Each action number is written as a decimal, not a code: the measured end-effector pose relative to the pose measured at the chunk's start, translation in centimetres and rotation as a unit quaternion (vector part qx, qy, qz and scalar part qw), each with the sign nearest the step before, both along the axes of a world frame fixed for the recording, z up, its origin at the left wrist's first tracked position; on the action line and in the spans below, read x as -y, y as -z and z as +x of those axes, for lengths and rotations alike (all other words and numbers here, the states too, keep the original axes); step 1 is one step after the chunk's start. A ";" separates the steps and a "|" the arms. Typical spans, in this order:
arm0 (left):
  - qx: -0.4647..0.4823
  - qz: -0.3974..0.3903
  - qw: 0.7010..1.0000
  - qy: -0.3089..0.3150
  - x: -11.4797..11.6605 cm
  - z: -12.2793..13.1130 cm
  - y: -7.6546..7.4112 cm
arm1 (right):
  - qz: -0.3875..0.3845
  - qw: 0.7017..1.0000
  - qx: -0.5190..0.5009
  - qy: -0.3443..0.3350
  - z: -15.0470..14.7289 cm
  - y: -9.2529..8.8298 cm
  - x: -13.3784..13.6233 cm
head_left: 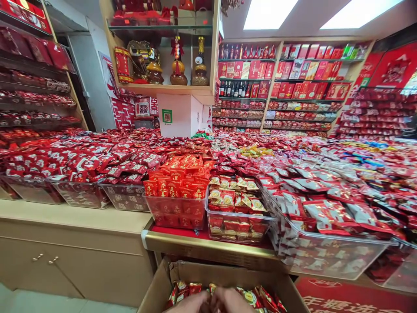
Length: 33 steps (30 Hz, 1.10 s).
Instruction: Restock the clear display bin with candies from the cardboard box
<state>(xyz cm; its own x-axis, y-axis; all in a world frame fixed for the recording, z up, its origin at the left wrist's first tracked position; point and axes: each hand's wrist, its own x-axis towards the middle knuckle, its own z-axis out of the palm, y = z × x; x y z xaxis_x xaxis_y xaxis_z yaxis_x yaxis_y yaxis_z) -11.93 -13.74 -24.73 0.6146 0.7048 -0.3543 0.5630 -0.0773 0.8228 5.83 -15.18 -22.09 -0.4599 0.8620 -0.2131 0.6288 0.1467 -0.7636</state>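
Both of my hands are low in the head view, close together inside an open cardboard box (260,276). My left hand (195,303) and my right hand (233,301) are curled toward each other, and their fingers are closed and blurred. Something dark red shows between them, too indistinct to name. Small red and gold wrapped packets (250,298) lie in the box around both hands. Directly above the box, a clear plastic bin (241,234) holds similar red and cream packets (224,198).
Left of that bin stands a clear bin of orange-red packets (177,191); to the right, a larger bin (339,254) overflows with red and white packets. A gold-edged counter lip (211,248) runs behind the box. A red printed carton (352,295) sits at the lower right.
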 end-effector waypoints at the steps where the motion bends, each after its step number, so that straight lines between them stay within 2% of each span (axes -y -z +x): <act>1: 0.039 -0.015 0.999 -0.015 -0.1 0.4 -0.3 | 0.005 0.999 -0.051 0.016 0.0 -0.4 -0.3; 4: 0.120 -0.071 0.989 -0.040 -0.2 1.3 -0.8 | 0.005 0.986 -0.151 0.065 0.0 -1.4 -0.7; 9: 0.174 -0.111 0.975 -0.082 0.3 1.9 -2.3 | -0.017 0.966 -0.242 0.087 -0.3 -1.8 -0.2; 11: 0.185 -0.122 0.969 -0.109 0.5 2.0 -3.3 | -0.075 0.941 -0.294 0.147 -0.5 -1.6 0.0; 14: 0.200 -0.144 0.956 -0.159 0.9 2.2 -4.6 | -0.183 0.883 -0.369 0.225 -0.6 -1.4 -0.1; 16: 0.208 -0.157 0.950 -0.173 1.1 2.2 -5.1 | -0.201 0.873 -0.383 0.224 -0.5 -1.3 -0.3; 20: 0.215 -0.161 0.947 -0.178 1.1 2.3 -5.5 | -0.183 0.883 -0.380 0.204 -0.2 -1.4 -0.6; 22: 0.229 -0.154 0.942 -0.193 1.0 2.4 -5.7 | -0.186 0.872 -0.400 0.215 0.0 -1.8 -0.6; 26: 0.246 -0.091 0.937 -0.232 0.9 2.5 -6.6 | -0.231 0.834 -0.441 0.239 0.7 -3.5 -0.1; 30: 0.255 -0.094 0.932 -0.241 0.7 2.5 -7.0 | -0.273 0.806 -0.461 0.253 1.5 -4.6 0.2; 33: 0.271 -0.088 0.928 -0.239 0.8 2.5 -7.0 | -0.285 0.796 -0.471 0.251 1.8 -5.0 0.3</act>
